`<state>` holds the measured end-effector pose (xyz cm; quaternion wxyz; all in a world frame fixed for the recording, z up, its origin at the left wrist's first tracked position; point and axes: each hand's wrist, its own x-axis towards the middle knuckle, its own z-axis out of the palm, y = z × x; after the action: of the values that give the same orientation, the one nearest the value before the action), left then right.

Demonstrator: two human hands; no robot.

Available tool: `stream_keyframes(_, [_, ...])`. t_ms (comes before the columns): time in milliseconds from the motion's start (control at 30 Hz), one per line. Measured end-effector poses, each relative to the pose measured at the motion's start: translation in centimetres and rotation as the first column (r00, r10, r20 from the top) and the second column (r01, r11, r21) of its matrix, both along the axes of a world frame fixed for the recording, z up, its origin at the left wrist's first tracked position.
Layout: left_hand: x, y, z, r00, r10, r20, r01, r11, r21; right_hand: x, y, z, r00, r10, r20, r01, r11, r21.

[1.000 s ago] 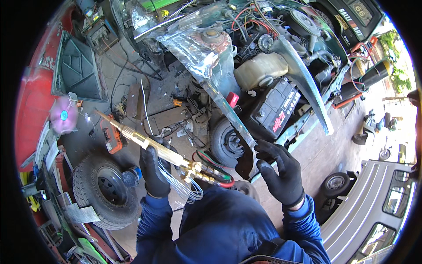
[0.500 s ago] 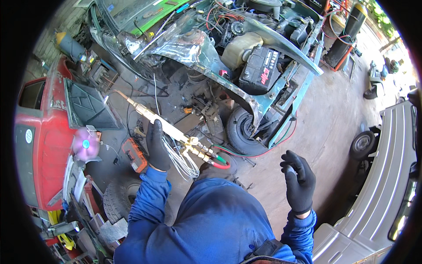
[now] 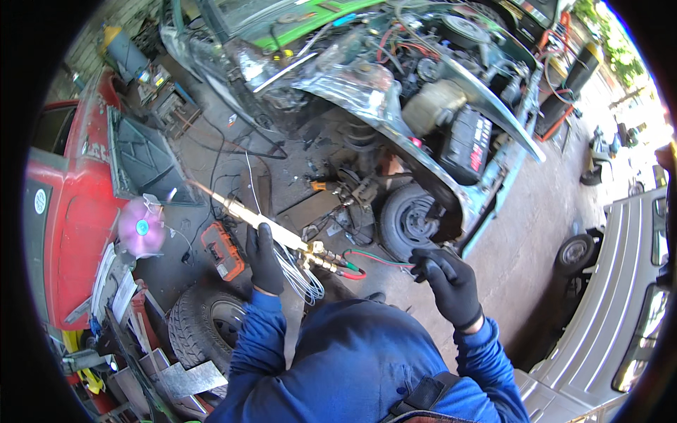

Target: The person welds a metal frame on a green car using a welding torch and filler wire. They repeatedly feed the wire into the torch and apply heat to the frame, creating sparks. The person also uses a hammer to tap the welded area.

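Observation:
My left hand (image 3: 265, 266), in a black glove, is closed around the pale handle of a gas welding torch (image 3: 278, 235). The torch has a thin copper neck, and a small pale glow shows at its tip. Loops of thin light wire (image 3: 302, 278) hang beside this hand. Brass valves (image 3: 317, 254) join the torch's rear end to a red and a green hose (image 3: 360, 270). My gloved right hand (image 3: 448, 285) is to the right of the valves, its fingers bent and a little apart, with nothing visible in them. Its fingertips overlap the line of the hoses; I cannot tell whether they touch.
Ahead stands a stripped car body (image 3: 356, 84) with a battery (image 3: 467, 144) and a front wheel (image 3: 412, 220). On the left are a red vehicle body (image 3: 77, 233), an orange toolbox (image 3: 224, 254) and a loose tyre (image 3: 194, 317). A grey van (image 3: 599, 296) is on the right.
My right hand has moved left and forward, nearer the torch valves, its fingers more bent. The left hand and torch have shifted slightly down and right in view, as the whole view has turned.

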<state>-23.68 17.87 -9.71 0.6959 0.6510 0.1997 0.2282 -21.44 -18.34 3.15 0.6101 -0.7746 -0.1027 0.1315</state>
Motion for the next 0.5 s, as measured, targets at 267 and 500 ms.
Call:
stream_keyframes(267, [-2.1, 11.6, -4.7, 0.947, 0.267, -0.182, -0.278, 0.96, -0.038, 20.1, 24.3, -6.3, 0.904, 0.365, -0.224, -0.286, 0.904, 0.317])
stream_keyframes(500, [-1.6, 17.8, -5.4, 0.954, 0.237, -0.183, -0.245, 0.969, -0.021, 36.1, 44.9, -16.6, 0.929, 0.107, -0.355, 0.055, 0.907, 0.418])
